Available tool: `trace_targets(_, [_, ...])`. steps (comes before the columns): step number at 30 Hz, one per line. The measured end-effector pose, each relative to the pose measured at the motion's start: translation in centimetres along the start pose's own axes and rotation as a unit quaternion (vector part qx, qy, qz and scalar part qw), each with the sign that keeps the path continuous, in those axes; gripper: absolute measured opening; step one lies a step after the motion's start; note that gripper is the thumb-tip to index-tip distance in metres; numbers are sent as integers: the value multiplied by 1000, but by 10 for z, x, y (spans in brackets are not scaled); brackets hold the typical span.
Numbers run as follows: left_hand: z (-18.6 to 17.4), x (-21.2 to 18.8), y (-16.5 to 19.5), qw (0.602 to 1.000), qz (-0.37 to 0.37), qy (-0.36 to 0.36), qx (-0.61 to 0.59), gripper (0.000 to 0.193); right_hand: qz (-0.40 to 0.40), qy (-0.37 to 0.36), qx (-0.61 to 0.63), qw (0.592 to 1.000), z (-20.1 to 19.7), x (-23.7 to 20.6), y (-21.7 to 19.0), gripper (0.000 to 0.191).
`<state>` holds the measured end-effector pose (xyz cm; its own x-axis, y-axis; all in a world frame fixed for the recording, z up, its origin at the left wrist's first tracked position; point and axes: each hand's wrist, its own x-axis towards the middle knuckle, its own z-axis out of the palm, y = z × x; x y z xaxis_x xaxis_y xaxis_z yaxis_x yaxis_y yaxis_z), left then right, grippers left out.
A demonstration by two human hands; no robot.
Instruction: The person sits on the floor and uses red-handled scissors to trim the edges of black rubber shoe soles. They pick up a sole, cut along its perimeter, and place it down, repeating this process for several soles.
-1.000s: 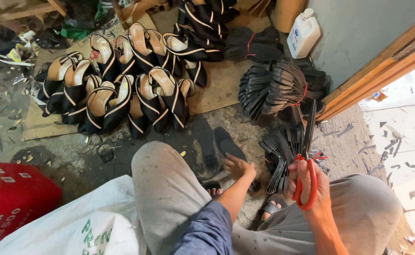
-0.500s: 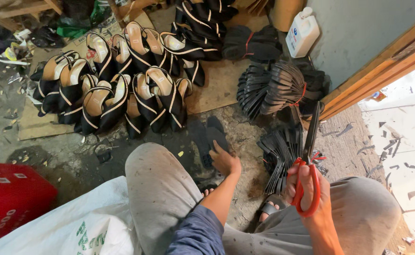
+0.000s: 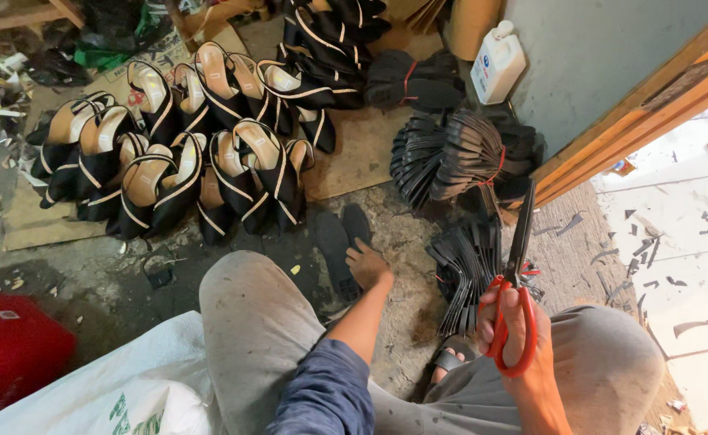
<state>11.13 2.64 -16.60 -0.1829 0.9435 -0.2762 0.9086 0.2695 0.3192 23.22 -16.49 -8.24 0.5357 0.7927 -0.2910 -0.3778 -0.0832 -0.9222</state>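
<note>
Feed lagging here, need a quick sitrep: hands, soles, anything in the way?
Left hand down on flat black soles on the floor. Right hand grips red-handled scissors, blades shut, pointing up. Banded sole bundles close by; nothing between hands and soles.

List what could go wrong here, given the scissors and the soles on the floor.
1. The right hand holds red-handled scissors blades up beside the knee; a slip could nick the leg or the reaching left hand.
2. The left hand presses on flat black soles lying on gritty floor; scraps could scratch its fingers.
</note>
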Motion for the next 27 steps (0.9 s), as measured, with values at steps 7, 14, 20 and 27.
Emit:
trace_targets(7, [-24, 2, -1, 993, -92, 13, -71, 113, -24, 10, -17, 1000, 3, -3, -11, 54])
trace_targets(14, [-6, -36, 23, 979, -30, 30, -200, 96, -150, 47, 41, 987, -3, -12, -20, 52])
trace_targets(20, [24, -106, 78, 968, 45, -141, -203, 113, -210, 89, 88, 970, -8, -12, -19, 54])
trace_targets(27, [2, -118, 111, 971, 20, -210, -112, 150, -212, 103, 105, 966, -3, -9, -21, 53])
